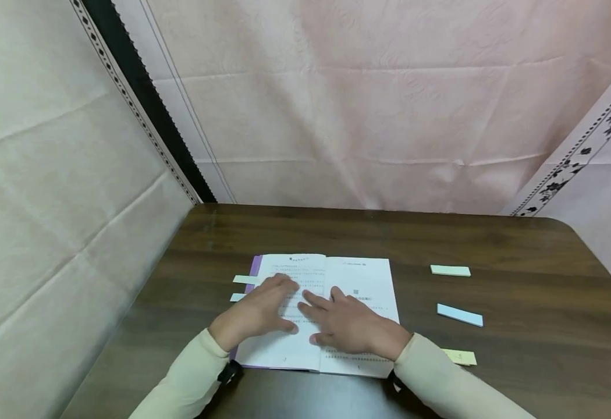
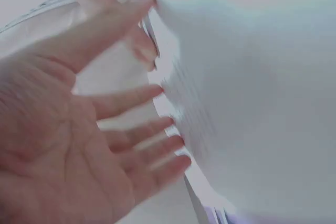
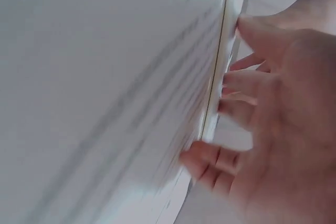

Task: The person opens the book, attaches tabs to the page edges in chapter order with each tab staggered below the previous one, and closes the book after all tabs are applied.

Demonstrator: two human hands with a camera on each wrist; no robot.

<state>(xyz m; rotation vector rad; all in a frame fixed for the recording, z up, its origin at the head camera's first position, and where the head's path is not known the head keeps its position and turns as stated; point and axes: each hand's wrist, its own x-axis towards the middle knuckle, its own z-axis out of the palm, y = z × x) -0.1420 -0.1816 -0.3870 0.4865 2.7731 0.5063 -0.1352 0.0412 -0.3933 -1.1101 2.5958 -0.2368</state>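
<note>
An open book (image 1: 358,279) with printed white pages and a purple cover edge lies on the table. On its left page rests my left hand (image 1: 258,305), fingers spread and fairly straight; the left wrist view shows its fingertips touching the page (image 2: 252,103). My right hand (image 1: 350,323) lies over the right page near the centre fold, its fingertips on the paper (image 3: 115,77) in the right wrist view. Neither hand holds anything. Two pale sticky tabs, a green one (image 1: 245,279) and a bluish one (image 1: 236,297), stick out from the book's left edge.
Right of the book on the brown wooden table (image 1: 525,279) lie a green strip (image 1: 450,270), a blue strip (image 1: 459,315) and a yellow strip (image 1: 461,357), the last partly behind my right sleeve. Pale cloth (image 1: 368,116) hangs behind the table and along its sides.
</note>
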